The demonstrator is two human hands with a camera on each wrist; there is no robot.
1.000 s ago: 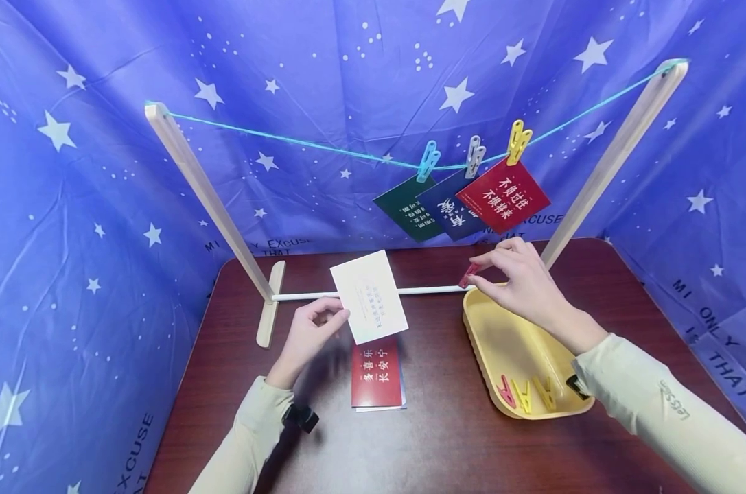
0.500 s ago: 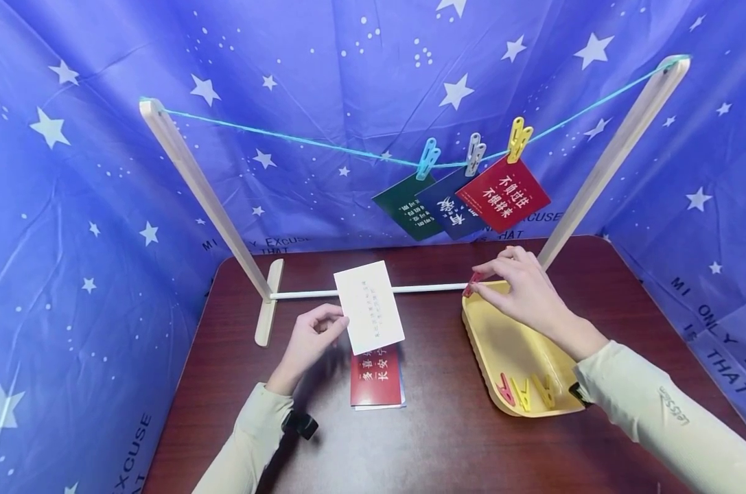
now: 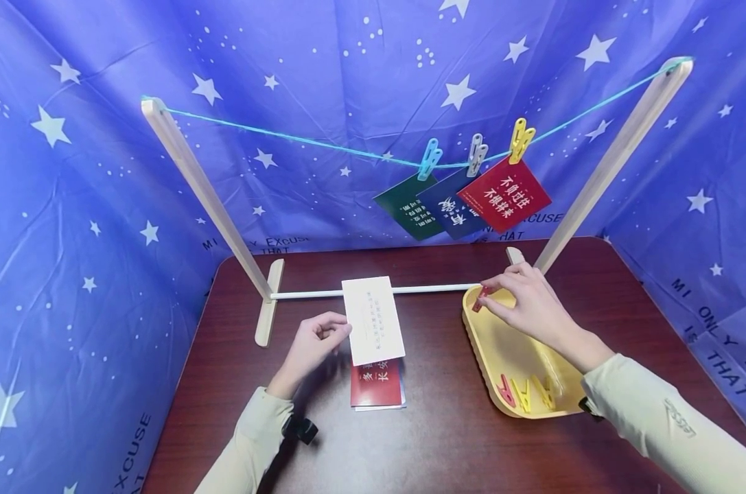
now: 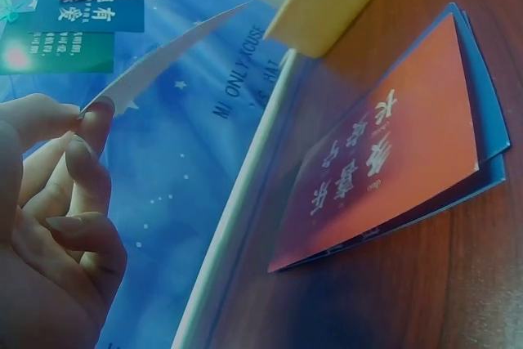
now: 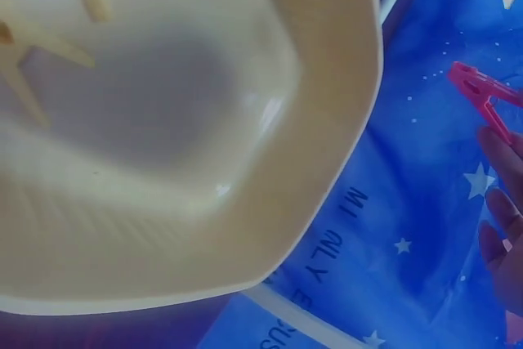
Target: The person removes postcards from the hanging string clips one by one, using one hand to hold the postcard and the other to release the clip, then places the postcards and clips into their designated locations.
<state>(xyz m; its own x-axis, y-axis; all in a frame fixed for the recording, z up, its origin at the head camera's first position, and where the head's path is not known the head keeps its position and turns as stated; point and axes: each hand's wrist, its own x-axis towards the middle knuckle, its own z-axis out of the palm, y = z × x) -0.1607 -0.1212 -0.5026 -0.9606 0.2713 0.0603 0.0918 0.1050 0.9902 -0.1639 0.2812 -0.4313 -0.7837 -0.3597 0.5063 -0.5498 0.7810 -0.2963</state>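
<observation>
A white card (image 3: 373,321) with small printed writing is pinched by its left edge between thumb and finger of my left hand (image 3: 311,346). In the left wrist view the card (image 4: 163,59) shows nearly edge-on, raised above the table. My right hand (image 3: 533,302) pinches a red clothespin (image 3: 481,298) over the far left corner of the yellow basket (image 3: 485,384). The pink-red clothespin (image 5: 482,87) shows clearly in the right wrist view. Below the white card lies a small stack of cards with a red card (image 3: 375,391) on top, partly covered in the head view.
A teal string (image 3: 274,136) runs between two wooden posts (image 3: 206,195). From it hang a green card (image 3: 410,209), a blue card (image 3: 449,213) and a red card (image 3: 504,194) on clothespins. Several clothespins (image 3: 521,395) lie in the basket. A white rod (image 3: 437,289) joins the posts low down.
The white card has come down toward the near side and turned more upright in view, covering more of the red card. My right hand has shifted slightly right and nearer with the clothespin.
</observation>
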